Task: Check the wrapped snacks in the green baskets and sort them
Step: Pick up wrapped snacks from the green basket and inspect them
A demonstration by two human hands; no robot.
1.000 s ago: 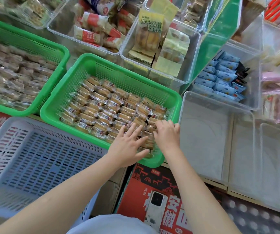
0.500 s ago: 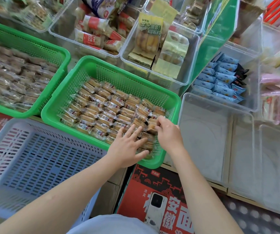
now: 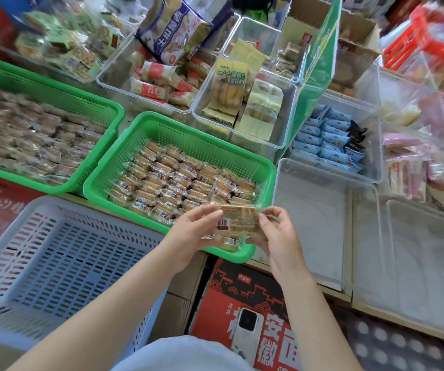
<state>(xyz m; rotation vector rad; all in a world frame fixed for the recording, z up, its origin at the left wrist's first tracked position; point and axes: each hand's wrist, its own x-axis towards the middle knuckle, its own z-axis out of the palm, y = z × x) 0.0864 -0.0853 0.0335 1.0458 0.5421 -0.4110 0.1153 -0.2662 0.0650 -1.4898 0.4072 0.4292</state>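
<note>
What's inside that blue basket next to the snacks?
Nothing visible: the blue basket shows only its bare slotted floor. Its near corner is hidden by the left forearm.

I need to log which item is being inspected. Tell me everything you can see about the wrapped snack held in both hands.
The wrapped snack is a tan, biscuit-like block sealed in clear, crinkly film, with a small barcode label and a red patch near its left end. It is held roughly level above the near corner of the green basket, lifted clear of the snacks packed below. The left hand pinches its left end and the right hand its right end. The print is too blurred to read.
</note>
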